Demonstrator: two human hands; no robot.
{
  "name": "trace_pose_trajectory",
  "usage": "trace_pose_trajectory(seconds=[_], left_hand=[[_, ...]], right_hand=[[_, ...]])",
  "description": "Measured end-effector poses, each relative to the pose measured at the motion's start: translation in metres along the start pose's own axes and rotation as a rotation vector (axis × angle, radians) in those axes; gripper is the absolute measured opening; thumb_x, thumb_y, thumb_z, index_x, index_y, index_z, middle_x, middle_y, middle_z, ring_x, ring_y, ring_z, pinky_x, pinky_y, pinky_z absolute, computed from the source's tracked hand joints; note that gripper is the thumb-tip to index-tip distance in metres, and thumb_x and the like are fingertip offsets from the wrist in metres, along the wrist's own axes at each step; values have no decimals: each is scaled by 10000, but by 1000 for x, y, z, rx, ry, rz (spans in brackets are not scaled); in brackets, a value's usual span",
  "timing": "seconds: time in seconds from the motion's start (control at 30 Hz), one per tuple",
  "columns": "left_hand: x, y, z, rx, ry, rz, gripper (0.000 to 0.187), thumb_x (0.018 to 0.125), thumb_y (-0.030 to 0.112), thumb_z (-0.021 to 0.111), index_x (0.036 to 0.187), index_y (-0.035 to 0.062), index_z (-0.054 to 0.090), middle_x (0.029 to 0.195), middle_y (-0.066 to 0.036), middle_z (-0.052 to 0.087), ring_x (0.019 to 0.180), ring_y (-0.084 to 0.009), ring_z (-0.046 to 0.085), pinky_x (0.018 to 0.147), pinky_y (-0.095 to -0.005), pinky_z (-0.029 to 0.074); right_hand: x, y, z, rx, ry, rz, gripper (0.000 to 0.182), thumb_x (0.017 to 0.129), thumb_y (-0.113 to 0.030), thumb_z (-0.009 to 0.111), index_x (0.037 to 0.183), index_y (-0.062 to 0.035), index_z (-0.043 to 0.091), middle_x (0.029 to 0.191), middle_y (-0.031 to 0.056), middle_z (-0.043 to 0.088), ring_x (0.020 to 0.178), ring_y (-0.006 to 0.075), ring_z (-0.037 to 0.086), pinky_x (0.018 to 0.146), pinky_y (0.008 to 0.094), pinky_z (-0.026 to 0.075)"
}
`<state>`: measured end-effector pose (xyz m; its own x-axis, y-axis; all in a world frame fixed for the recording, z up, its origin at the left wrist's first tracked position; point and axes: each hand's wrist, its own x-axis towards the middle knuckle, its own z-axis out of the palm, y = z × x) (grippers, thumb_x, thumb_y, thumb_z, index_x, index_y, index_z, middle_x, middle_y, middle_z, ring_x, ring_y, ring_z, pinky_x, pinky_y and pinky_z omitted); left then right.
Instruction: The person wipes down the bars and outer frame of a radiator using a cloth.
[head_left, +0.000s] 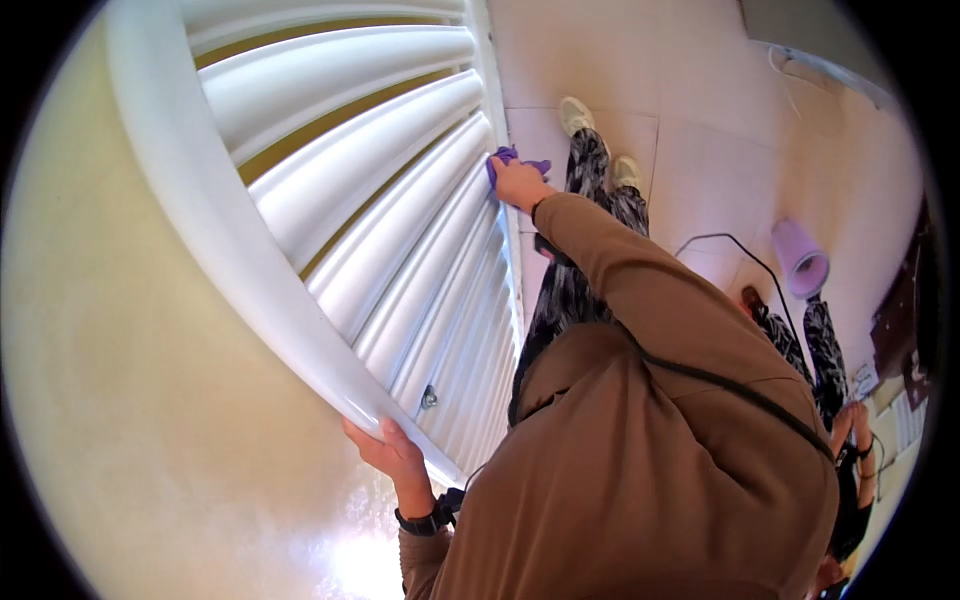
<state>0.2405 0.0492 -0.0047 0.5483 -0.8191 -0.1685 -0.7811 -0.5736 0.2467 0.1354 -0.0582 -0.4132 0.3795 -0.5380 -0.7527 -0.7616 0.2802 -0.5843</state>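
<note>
A large white louvered panel (350, 170) with wide slats and a smooth frame fills the left and middle of the view. A small metal knob or latch (429, 397) sits on it near one edge. My left hand (392, 453) is closed around the near edge of the frame, thumb on the front, fingers partly hidden behind. At the opposite edge, my right hand (522, 184) presses a bunched purple cloth (497, 170) against the slat ends. Part of the cloth sticks out past my fingers.
Pale tiled floor (690, 140) lies beyond the panel, with my shoes on it. A lilac bin (800, 258) stands to the right, beside another person (848, 470) in black. A yellowish wall (150, 400) is at left. A dark strap crosses my brown sleeve.
</note>
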Motion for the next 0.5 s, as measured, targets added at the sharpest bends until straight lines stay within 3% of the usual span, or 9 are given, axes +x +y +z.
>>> trace_pose_trajectory(seconds=[0.03,0.13,0.2,0.23,0.3,0.37,0.43,0.5], left_hand=[[0,-3,-1,0,9,-6,605,896,420,443,1262,-53,348,1158,-184,473,1051,-266,480,893,-349,377],[-1,-9,0,-21,6,-7,633,889,446,448,1262,-56,344,1150,-188,473,1042,-258,481,887,-346,382],[-1,-8,-1,-61,-13,13,638,887,447,452,1263,-56,340,1136,-191,481,1017,-254,493,865,-346,399],[-2,-9,-2,-58,-9,8,638,887,447,452,1263,-56,340,1136,-191,481,1017,-254,493,865,-346,399],[-2,-11,-1,-56,-13,-14,642,882,443,464,1262,-59,338,1121,-186,495,989,-253,509,842,-345,416],[0,-13,-2,-49,9,-31,624,879,416,473,1269,-51,335,1113,-195,508,981,-261,522,833,-340,423],[1,-12,-4,-1,-23,30,627,853,378,511,1280,-45,332,1070,-229,554,927,-307,587,787,-357,462],[2,-10,-5,-15,-12,14,609,851,355,515,1279,-40,335,1054,-228,562,915,-315,592,780,-361,465]], right_hand=[[2,4,5,-147,93,-54,471,801,-186,463,1258,-93,397,1053,186,563,937,361,580,743,478,483],[0,17,-7,-242,148,-139,396,805,-211,469,1185,-105,505,1063,173,585,949,346,585,740,512,474],[0,19,-22,-498,-194,-74,319,801,-238,468,1064,-131,614,1044,180,606,956,326,592,747,489,477],[-7,23,-35,-353,-134,17,301,786,-268,470,982,-143,663,1024,196,616,966,314,593,766,436,474],[-28,22,-63,125,100,88,350,761,-271,475,1036,-119,629,975,199,625,925,330,598,779,381,466],[-39,12,-78,608,179,118,402,733,-262,516,1091,-91,580,961,160,628,892,287,600,790,345,458],[-50,-16,-80,1229,210,51,454,717,-217,557,1152,-90,527,974,103,614,856,228,587,780,308,457],[-76,-60,-89,1331,241,-123,496,719,-180,583,1198,-87,494,996,93,596,885,204,568,800,284,446]])
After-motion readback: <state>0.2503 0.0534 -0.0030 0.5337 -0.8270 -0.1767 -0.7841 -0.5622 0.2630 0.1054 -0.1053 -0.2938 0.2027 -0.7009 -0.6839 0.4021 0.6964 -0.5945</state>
